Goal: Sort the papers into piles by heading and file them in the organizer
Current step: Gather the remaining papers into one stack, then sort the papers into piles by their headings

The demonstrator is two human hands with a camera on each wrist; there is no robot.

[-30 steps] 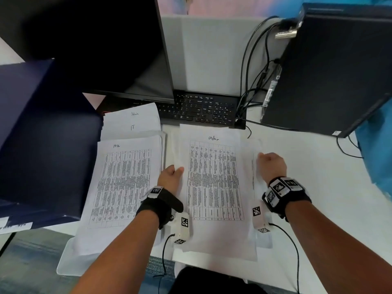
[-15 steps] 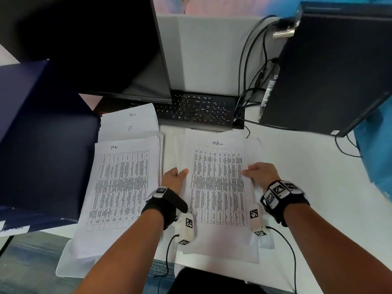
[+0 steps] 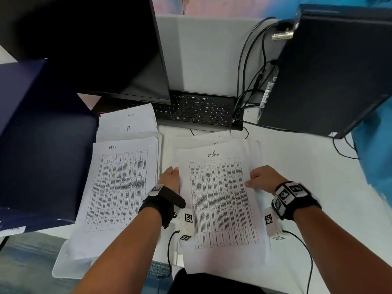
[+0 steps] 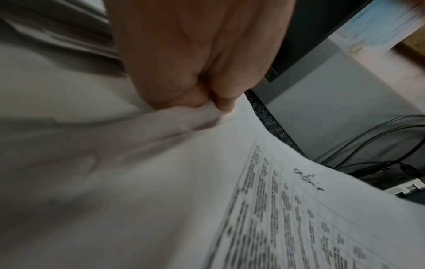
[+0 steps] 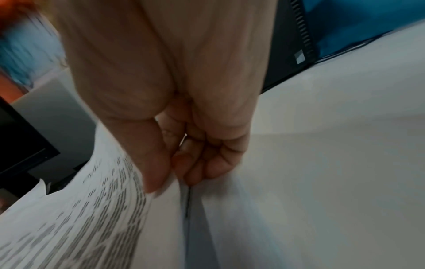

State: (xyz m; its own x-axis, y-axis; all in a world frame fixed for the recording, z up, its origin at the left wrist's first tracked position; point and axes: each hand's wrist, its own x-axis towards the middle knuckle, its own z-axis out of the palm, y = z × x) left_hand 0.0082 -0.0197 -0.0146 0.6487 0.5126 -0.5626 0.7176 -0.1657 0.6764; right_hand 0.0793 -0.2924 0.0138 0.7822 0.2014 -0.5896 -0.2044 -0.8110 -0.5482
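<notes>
A stack of printed papers headed "admin" (image 3: 220,200) lies in front of me on the white desk. My left hand (image 3: 170,177) pinches its left edge (image 4: 202,116), thumb on top. My right hand (image 3: 261,179) pinches the right edge of the top sheets (image 5: 161,193), thumb above and fingers curled under. To the left lies a pile headed "HR" (image 3: 118,187), and behind it sheets headed "IT" (image 3: 128,128) and "Admin" (image 3: 130,114). The dark blue organizer (image 3: 38,145) stands at the far left.
A black monitor (image 3: 95,45) and a keyboard (image 3: 199,111) stand behind the papers. A black computer tower (image 3: 331,68) with hanging cables (image 3: 250,85) is at the right. Bare white desk (image 3: 318,187) stretches right of the admin stack.
My right hand moved in from the stack's outer right edge and took hold of the top sheets. The admin stack shifted a little and its top sheets now bow upward between both hands.
</notes>
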